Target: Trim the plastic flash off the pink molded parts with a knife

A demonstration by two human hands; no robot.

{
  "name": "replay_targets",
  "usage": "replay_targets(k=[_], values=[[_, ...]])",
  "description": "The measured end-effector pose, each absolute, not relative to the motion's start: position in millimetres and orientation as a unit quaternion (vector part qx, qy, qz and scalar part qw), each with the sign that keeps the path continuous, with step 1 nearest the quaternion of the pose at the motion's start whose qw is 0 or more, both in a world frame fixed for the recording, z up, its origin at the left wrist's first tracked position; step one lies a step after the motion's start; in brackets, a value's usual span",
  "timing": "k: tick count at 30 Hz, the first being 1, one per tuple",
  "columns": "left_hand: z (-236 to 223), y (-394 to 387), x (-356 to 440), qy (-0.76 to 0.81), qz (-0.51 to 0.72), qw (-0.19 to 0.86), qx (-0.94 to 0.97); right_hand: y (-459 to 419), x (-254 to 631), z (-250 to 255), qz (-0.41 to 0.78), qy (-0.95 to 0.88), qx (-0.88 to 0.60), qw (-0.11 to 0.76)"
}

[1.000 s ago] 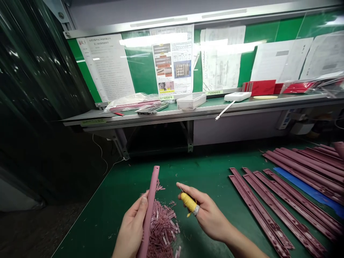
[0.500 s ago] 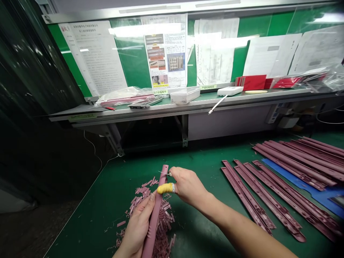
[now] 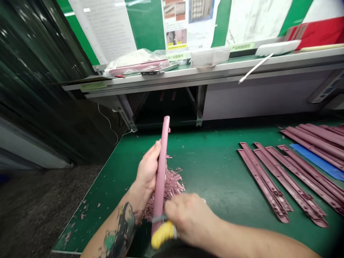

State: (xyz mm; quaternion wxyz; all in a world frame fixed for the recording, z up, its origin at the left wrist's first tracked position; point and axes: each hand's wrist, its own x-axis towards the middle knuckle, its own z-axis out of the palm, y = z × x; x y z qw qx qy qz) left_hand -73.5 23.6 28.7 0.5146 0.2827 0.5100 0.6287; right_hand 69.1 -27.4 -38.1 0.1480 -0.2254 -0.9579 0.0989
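Well, my left hand (image 3: 147, 171) wrapped round pink plastic bar (image 3: 161, 168), bar upright near left edge of green tabletop (image 3: 215, 172), offcut pile (image 3: 172, 188) just behind it. Right hand (image 3: 190, 218) curled, pinching small metal blade (image 3: 158, 218) against bar, yellow finger cot (image 3: 162, 234) touching bar. Open mat rightward, then four ribbed strips (image 3: 258, 178), blue sheet (image 3: 317, 161) beyond.

Factory workshop, apparently a hand-trimming station. Green-matted workbench (image 3: 215, 179) carries rows of moulded pink plastic strips (image 3: 279, 175) and a heap of trimmed offcuts (image 3: 172, 186). Work-instruction sheets (image 3: 188, 25) posted behind a steel-edged shelf (image 3: 188, 77) confirm production work.
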Motion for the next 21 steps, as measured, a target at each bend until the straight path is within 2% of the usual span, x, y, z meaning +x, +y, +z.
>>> replay_targets(k=[3, 5, 7, 9, 11, 21], values=[[32, 42, -91, 0.489, 0.647, 0.515, 0.278, -43, 76, -54, 0.165, -0.968, -0.126, 0.138], [31, 44, -96, 0.481, 0.658, 0.508, 0.28, -32, 85, -49, 0.238, -0.932, -0.17, 0.213], [27, 40, -94, 0.479, 0.653, 0.515, 0.281, -12, 93, -35, 0.283, -0.864, -0.263, 0.323], [22, 35, -88, 0.477, 0.646, 0.526, 0.28, 8, 96, -22, 0.269, -0.812, -0.31, 0.415], [18, 30, -81, 0.473, 0.644, 0.533, 0.279, 21, 92, -16, 0.232, -0.796, -0.308, 0.466], [22, 19, -64, 0.476, 0.619, 0.555, 0.286, 32, 88, -17, 0.171, -0.781, -0.32, 0.508]])
